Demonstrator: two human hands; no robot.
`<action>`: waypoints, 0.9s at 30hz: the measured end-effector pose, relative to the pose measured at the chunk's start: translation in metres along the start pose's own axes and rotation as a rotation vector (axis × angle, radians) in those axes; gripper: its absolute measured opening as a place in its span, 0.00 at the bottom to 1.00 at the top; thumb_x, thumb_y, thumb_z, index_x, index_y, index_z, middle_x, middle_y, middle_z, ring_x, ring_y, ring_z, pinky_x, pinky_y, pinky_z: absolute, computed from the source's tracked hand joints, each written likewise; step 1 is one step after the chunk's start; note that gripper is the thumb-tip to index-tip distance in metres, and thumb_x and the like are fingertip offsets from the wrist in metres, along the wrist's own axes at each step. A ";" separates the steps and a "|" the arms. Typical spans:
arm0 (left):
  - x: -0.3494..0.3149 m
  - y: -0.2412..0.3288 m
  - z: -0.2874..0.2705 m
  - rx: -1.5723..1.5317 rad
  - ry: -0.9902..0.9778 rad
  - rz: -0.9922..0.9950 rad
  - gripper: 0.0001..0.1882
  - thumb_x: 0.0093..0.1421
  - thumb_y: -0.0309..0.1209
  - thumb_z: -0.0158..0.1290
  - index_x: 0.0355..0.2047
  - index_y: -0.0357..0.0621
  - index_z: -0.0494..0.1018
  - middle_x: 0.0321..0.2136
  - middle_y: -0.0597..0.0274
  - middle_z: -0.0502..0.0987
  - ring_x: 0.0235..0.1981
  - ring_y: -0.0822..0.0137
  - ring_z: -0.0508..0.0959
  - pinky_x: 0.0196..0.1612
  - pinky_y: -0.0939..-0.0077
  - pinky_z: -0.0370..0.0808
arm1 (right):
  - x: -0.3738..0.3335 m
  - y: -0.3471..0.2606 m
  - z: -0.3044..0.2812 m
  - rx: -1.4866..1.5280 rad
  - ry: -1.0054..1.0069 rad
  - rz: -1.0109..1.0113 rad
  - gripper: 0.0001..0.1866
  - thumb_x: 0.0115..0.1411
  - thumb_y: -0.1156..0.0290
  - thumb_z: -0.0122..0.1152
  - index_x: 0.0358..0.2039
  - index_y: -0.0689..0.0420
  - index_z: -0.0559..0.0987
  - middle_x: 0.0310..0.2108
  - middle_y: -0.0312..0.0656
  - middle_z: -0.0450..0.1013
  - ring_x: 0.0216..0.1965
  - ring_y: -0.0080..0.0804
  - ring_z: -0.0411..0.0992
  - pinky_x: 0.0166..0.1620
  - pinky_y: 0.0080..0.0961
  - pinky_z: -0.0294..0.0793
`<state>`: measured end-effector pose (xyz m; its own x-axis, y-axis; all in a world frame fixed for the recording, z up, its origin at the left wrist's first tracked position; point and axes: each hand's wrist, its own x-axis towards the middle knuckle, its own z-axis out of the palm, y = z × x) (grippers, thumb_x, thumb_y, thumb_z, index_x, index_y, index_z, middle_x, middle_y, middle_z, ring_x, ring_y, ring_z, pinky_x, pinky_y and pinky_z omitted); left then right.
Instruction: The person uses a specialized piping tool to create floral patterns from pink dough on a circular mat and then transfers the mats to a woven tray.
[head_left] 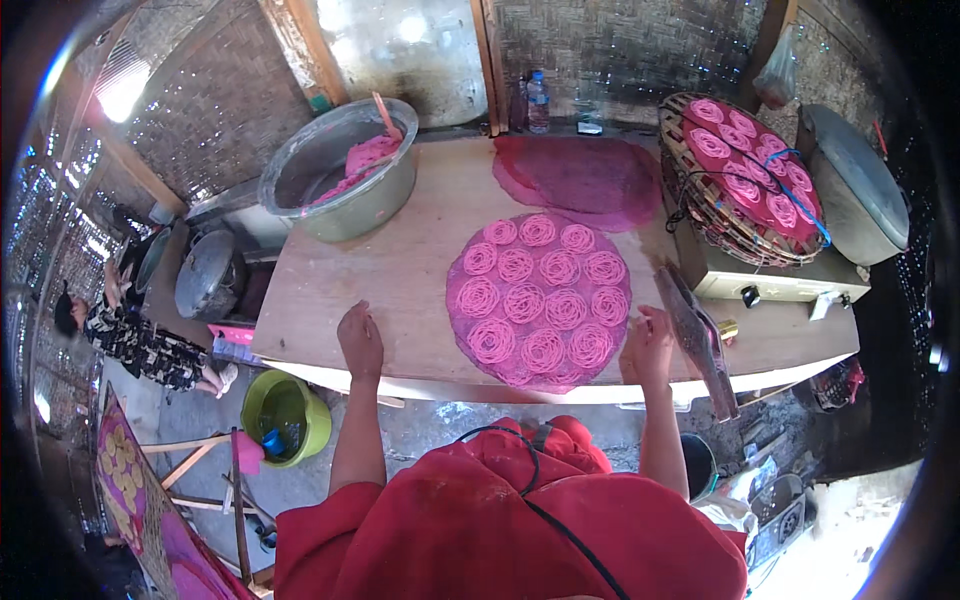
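A round magenta net sheet [455, 330] lies on the wooden table, its near part reaching the front edge. Several coiled nests of pink noodle strands [528, 303] sit on it in rows. Left of the sheet, my left hand [360, 340] hovers over or rests on bare wood, fingers loosely bent and nothing in them. My right hand [652, 345] is beside the sheet's right edge with its fingers apart; whether it touches the net I cannot tell. Just right of that hand lies a long wooden tool [697, 335], probably a press. Behind the noodles, more folded magenta net [580, 180] lies flat.
A large grey basin [345, 215] holding pink dough [370, 155] stands back left. Back right, stacked woven trays [745, 185] carry more noodle nests on a stove [770, 280]. A water bottle [538, 103] stands by the wall. A green tub [310, 410] is on the floor; another person [140, 340] is far left.
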<state>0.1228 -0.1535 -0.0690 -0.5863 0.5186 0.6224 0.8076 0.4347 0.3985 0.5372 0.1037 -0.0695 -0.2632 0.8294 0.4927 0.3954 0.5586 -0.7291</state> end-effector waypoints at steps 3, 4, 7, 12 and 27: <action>-0.001 0.008 -0.003 0.020 0.010 0.029 0.12 0.58 0.24 0.46 0.43 0.40 0.71 0.46 0.52 0.73 0.49 0.51 0.70 0.53 0.59 0.64 | 0.003 0.007 0.013 -0.073 0.124 0.015 0.09 0.56 0.79 0.49 0.38 0.62 0.74 0.36 0.51 0.69 0.38 0.47 0.70 0.41 0.38 0.69; -0.004 0.015 -0.003 0.063 0.012 0.066 0.12 0.58 0.25 0.47 0.43 0.42 0.72 0.48 0.53 0.71 0.52 0.51 0.68 0.55 0.55 0.61 | 0.001 0.014 0.013 -0.027 0.125 0.053 0.09 0.56 0.79 0.48 0.38 0.62 0.74 0.36 0.51 0.69 0.39 0.47 0.69 0.42 0.38 0.69; -0.021 0.058 0.004 0.052 -0.095 0.050 0.11 0.56 0.30 0.51 0.40 0.48 0.74 0.53 0.55 0.67 0.58 0.49 0.61 0.58 0.45 0.55 | 0.002 0.015 0.011 -0.008 0.131 0.108 0.10 0.55 0.80 0.48 0.37 0.62 0.75 0.36 0.51 0.69 0.40 0.48 0.69 0.42 0.38 0.69; -0.052 0.105 0.020 0.026 -0.399 -0.106 0.08 0.52 0.39 0.57 0.32 0.55 0.78 0.58 0.59 0.62 0.63 0.45 0.52 0.59 0.32 0.43 | 0.001 0.013 0.008 -0.014 0.126 0.164 0.10 0.53 0.79 0.50 0.36 0.61 0.75 0.37 0.51 0.69 0.39 0.48 0.69 0.42 0.37 0.69; -0.036 0.119 0.022 0.165 -0.534 -0.126 0.10 0.51 0.41 0.57 0.27 0.50 0.78 0.62 0.59 0.56 0.65 0.45 0.46 0.61 0.32 0.38 | 0.079 0.073 0.056 -0.257 -0.013 0.314 0.10 0.53 0.71 0.54 0.34 0.60 0.78 0.34 0.54 0.74 0.36 0.51 0.73 0.41 0.39 0.72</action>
<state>0.2382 -0.1041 -0.0593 -0.6629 0.7368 0.1332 0.7339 0.6042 0.3104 0.4962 0.2103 -0.1106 -0.1052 0.9604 0.2579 0.6649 0.2608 -0.6999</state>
